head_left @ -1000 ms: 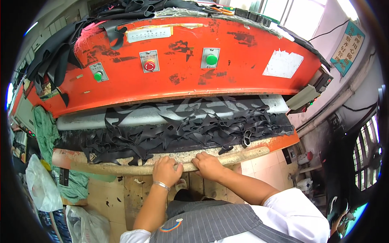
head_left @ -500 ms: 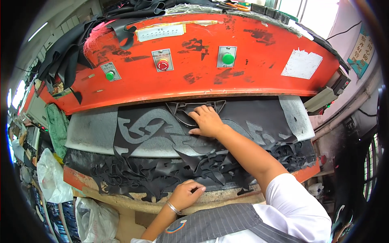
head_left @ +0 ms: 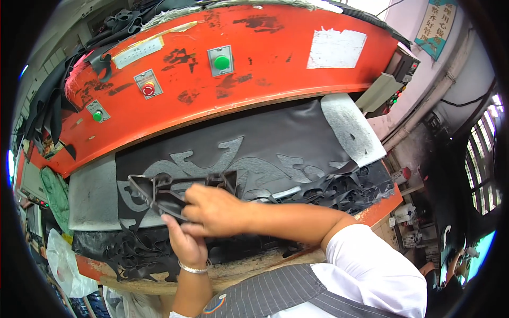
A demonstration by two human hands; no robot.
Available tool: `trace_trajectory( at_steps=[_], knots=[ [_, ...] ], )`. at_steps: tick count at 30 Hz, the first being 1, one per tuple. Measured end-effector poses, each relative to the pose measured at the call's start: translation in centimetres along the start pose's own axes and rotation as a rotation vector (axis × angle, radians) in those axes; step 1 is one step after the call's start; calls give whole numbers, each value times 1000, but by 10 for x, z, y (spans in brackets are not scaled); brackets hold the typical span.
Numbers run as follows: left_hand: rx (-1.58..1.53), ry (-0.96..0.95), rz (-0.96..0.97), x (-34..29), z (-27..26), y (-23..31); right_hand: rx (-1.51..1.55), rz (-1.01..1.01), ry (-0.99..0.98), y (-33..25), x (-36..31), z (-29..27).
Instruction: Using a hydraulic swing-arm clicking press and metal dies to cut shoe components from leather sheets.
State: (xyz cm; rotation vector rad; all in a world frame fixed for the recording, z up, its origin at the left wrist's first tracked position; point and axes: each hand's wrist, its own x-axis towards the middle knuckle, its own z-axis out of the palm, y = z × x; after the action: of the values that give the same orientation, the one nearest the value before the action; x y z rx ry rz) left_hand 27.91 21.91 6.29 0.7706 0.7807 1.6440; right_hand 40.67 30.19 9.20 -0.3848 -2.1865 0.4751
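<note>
Die is in the right hand, whose fingers curl over its bars above the near left part of the black sheet. The left hand is up at its near rim; whether it grips cannot be told. Half a second ago the die stood farther back, by the red panel, under the right hand alone, the left near the front ledge. Under the sheet lies a pale pad, with black scraps before it.

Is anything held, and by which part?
The right hand grips the dark frame by its near side; whether the left hand also grips is unclear.
</note>
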Motion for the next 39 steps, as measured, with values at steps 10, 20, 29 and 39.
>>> trace_trajectory(
  at_steps=[10,20,29,39],
  knots=[
    [121,253,-69,-38,36,-4,-20,93,-386,-46,-29,-79],
    [294,141,-271,-45,17,-16,-17,-542,-99,3,-24,-51],
    [1011,75,195,-52,-38,-2,-221,-589,-127,3,-33,-63],
    [927,527,-205,-72,-135,77,-383,793,-108,96,-59,-147]
  ],
)
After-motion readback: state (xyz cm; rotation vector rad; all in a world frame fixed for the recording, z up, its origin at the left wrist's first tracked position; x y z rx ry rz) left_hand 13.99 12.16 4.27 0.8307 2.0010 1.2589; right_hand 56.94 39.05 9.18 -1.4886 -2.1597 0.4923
